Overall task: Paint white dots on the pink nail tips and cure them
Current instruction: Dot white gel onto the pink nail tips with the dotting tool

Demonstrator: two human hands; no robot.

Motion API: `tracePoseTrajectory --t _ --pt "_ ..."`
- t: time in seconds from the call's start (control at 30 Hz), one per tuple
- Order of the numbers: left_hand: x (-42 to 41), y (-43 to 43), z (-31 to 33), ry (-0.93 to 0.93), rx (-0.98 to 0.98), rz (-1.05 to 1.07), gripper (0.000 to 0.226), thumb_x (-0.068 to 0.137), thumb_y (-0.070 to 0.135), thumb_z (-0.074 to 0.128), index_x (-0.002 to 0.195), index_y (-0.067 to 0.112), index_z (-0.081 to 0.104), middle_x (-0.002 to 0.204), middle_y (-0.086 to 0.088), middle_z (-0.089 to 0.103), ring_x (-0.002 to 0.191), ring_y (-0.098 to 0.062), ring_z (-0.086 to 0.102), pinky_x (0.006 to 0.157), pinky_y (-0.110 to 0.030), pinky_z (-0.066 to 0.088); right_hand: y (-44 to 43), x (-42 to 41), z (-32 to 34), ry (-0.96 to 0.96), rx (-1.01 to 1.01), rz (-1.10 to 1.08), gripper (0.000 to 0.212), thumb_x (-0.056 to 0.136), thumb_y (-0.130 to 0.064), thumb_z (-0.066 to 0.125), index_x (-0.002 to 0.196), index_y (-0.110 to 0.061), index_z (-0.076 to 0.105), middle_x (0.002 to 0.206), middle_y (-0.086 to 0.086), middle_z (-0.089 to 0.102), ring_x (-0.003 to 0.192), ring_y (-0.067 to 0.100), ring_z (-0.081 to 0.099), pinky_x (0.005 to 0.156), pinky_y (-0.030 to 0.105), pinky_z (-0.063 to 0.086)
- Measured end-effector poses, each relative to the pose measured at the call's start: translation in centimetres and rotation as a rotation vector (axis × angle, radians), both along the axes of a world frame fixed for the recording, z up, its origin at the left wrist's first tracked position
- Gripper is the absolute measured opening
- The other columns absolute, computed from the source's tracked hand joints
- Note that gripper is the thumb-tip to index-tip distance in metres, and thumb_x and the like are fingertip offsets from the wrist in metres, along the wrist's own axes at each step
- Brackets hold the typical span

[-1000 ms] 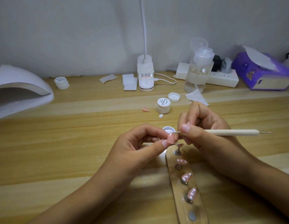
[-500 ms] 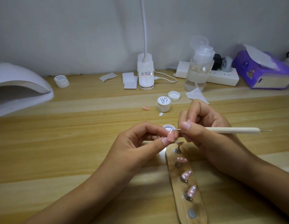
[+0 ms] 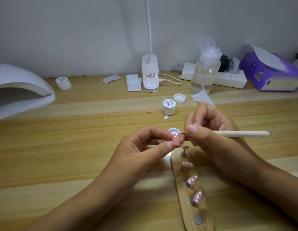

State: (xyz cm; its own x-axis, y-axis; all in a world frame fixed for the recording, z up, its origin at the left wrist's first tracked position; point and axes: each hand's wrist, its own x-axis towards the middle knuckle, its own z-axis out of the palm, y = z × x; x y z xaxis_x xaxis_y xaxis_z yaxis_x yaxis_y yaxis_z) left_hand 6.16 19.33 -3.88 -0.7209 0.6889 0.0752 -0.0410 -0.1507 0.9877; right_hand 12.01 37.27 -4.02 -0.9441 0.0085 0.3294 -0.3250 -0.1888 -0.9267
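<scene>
The left hand [image 3: 145, 145] pinches a single pink nail tip [image 3: 176, 140] between thumb and forefinger, closed tight on it, near the middle of the desk [image 3: 78, 147]. The right hand [image 3: 210, 130] is closed around a dotting tool [image 3: 241, 133], which lies roughly level, its metal point touching the upper end of the held tip. Just behind the fingers sits a small open pot [image 3: 173, 130], partly hidden by them.

Toward the desk's front edge lies a wooden holder [image 3: 190, 205], running from the hands to the near edge. Three pink tips with white dots [image 3: 192, 179] stand on its metal pegs; another peg close to the right hand carries a tip too hidden to read, and the nearest peg is bare.

A closed white jar [image 3: 168, 106] and a loose cap [image 3: 179, 98] sit farther back, with a stray pink tip [image 3: 150, 111] beside the jar. The curing lamp [image 3: 20, 90] occupies the desk's left edge. Along the back edge stand a desk lamp base [image 3: 150, 75], a clear pump bottle [image 3: 205, 69], a power strip [image 3: 228, 78] and a purple tissue pack [image 3: 271, 72].
</scene>
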Motion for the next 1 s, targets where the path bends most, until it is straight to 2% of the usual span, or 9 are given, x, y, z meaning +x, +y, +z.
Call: tracePoseTrajectory --t 0.23,0.43,0.67,1.0 --pt "0.03 -0.01 0.05 0.007 0.002 -0.006 0.013 0.07 0.027 0.079 0.079 0.02 0.074 0.07 0.008 0.063 0.063 0.001 0.054 0.059 -0.008 0.041 -0.09 0.06 0.12 0.012 -0.012 0.007 0.015 0.087 -0.011 0.059 0.079 -0.021 0.051 0.072 -0.011 0.063 0.067 0.0 0.062 0.059 0.01 0.046" --pt "0.0 -0.01 0.02 0.016 -0.008 0.0 0.008 0.073 0.022 0.073 0.079 0.019 0.074 0.072 0.006 0.064 0.066 0.0 0.055 0.063 -0.009 0.042 -0.14 0.05 0.12 0.009 -0.007 0.002 0.015 0.086 -0.012 0.06 0.078 -0.021 0.051 0.072 -0.01 0.063 0.067 0.0 0.062 0.059 0.012 0.046" --pt "0.04 0.06 0.13 0.007 -0.005 0.003 0.012 0.069 0.028 0.075 0.078 0.02 0.074 0.07 0.008 0.064 0.066 0.0 0.055 0.063 -0.009 0.042 -0.12 0.02 0.1 0.011 -0.007 -0.001 0.015 0.086 -0.013 0.061 0.078 -0.022 0.053 0.073 -0.009 0.064 0.067 0.001 0.062 0.061 0.011 0.046" --pt "-0.03 0.14 -0.1 0.013 -0.013 0.014 0.009 0.071 0.023 0.074 0.079 0.019 0.074 0.07 0.005 0.063 0.068 -0.003 0.053 0.065 -0.011 0.042 -0.06 -0.07 0.01 0.009 -0.015 0.011 0.015 0.086 -0.012 0.061 0.078 -0.022 0.052 0.073 -0.01 0.063 0.067 0.0 0.062 0.06 0.011 0.046"
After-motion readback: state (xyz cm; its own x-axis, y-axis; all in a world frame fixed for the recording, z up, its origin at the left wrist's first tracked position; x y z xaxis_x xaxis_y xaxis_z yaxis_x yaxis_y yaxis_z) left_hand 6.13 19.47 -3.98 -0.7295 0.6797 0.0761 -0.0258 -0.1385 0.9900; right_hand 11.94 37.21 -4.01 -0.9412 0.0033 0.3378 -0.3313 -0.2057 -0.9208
